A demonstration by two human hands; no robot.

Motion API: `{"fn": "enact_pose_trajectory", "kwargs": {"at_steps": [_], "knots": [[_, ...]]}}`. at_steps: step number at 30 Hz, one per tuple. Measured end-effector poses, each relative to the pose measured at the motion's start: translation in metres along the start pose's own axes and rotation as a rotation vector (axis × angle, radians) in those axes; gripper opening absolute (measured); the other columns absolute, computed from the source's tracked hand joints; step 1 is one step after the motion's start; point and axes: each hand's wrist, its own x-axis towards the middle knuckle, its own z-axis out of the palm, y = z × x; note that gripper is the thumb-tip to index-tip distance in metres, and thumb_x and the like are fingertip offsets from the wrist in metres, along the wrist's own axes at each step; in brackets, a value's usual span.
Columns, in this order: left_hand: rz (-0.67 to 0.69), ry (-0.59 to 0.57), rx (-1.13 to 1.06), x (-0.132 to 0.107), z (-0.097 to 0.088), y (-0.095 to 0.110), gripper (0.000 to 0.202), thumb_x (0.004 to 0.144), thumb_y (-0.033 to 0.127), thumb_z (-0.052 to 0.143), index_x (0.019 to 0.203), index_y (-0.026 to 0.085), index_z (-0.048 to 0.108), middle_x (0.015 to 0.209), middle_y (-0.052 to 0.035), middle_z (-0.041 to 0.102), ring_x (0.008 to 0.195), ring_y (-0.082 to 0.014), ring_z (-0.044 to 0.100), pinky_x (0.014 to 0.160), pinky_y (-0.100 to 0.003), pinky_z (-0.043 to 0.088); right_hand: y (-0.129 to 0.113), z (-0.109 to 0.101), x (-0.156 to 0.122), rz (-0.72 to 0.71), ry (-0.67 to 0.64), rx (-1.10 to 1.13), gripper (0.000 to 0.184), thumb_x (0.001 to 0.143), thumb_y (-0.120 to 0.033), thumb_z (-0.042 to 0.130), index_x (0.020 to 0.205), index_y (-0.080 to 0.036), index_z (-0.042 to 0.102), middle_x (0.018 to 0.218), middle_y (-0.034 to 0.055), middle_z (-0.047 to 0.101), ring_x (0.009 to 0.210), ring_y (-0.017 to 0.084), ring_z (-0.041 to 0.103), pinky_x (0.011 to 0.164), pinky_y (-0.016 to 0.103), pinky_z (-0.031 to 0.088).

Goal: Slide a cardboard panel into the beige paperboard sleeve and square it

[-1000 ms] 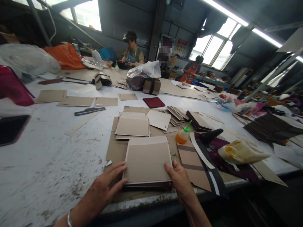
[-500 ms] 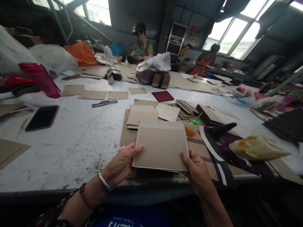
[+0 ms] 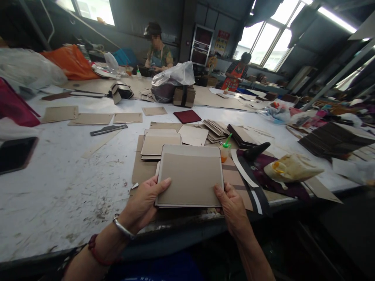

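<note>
The left hand (image 3: 143,201) pinches the beige panel (image 3: 190,179) at its left edge, thumb on the face, fingers underneath and partly hidden; the right hand (image 3: 233,205) is closed likewise on the lower right edge, thumb resting on the face. Neither is spread wide: each is parted only by what it grips. The panel sits between them, above the near edge of the tabletop (image 3: 73,187), facing the wearer. Holding it well seems to call for light, even pressure from both sides, so that it neither bows nor picks up thumb marks; as layers (image 3: 157,170) peek out at the left, keeping the edges square under the fingertips would matter too. The far right corner wants care, since the bottle (image 3: 224,151) of orange liquid stands just beside it in this view. Beyond the panel's far left corner lies the pile (image 3: 161,141) of similar pieces, then a pale card (image 3: 193,135), and farther off a dark red piece (image 3: 187,116).
</note>
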Motion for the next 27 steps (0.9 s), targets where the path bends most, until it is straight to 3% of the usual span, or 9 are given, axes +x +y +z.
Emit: {"fn": "enact_pose_trajectory", "kwargs": {"at_steps": [14,17,20,27], "knots": [[0.028,-0.001,0.051,0.011,0.007,-0.007,0.032,0.080,0.011,0.054,0.111,0.009,0.050,0.097,-0.0129,0.064,0.078,-0.0191,0.063,0.071,-0.029,0.054,0.016,-0.010,0.011,-0.057,0.015,-0.003,0.040,0.075,-0.053,0.054,0.096,-0.019,0.051,0.071,-0.0012,0.055,0.050,0.008,0.045,0.035,0.014,0.034],[0.038,0.008,0.051,0.014,0.007,-0.009,0.031,0.080,0.011,0.053,0.110,0.008,0.050,0.094,-0.0131,0.065,0.076,-0.0190,0.063,0.068,-0.027,0.054,0.017,-0.012,0.012,-0.109,-0.016,0.070,0.033,0.078,-0.049,0.053,0.093,-0.020,0.053,0.081,0.0009,0.059,0.064,0.011,0.053,0.054,0.019,0.046],[0.045,-0.006,0.032,0.016,0.008,-0.012,0.031,0.080,0.012,0.053,0.110,0.007,0.050,0.093,-0.0136,0.065,0.077,-0.0198,0.063,0.070,-0.029,0.054,0.014,-0.014,0.011,-0.095,-0.080,0.189,0.031,0.079,-0.044,0.056,0.100,-0.021,0.053,0.098,0.0029,0.061,0.086,0.015,0.056,0.076,0.025,0.046],[0.048,-0.005,0.010,0.016,0.013,-0.014,0.038,0.079,0.013,0.055,0.115,0.007,0.046,0.096,-0.0139,0.064,0.080,-0.0204,0.063,0.075,-0.031,0.052,0.012,-0.013,0.004,0.047,-0.092,0.365,0.045,0.073,-0.037,0.064,0.111,-0.019,0.050,0.103,0.0065,0.062,0.098,0.021,0.055,0.086,0.036,0.044]]}}
